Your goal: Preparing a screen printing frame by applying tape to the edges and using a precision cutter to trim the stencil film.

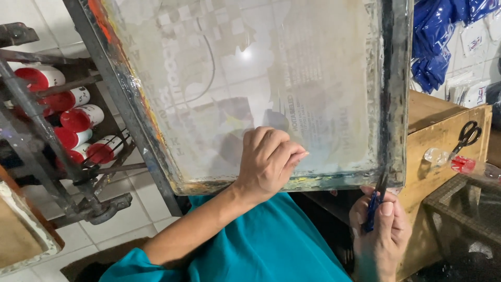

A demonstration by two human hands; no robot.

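Scissors (377, 201) with blue handles sit clasped in the right hand (380, 237), blades at the screen frame's (395, 94) lower corner. Left hand (269, 162), curled and holding nothing, presses the mesh (261, 68). Beyond, red-capped tubs (68, 117) fill a rack.

My left hand (269, 159) presses its fingertips on the mesh of the printing screen (271, 89). My right hand (380, 237) grips blue-handled scissors (374, 206) at the frame's lower corner. Red-capped jars (73, 122) lie racked far left.
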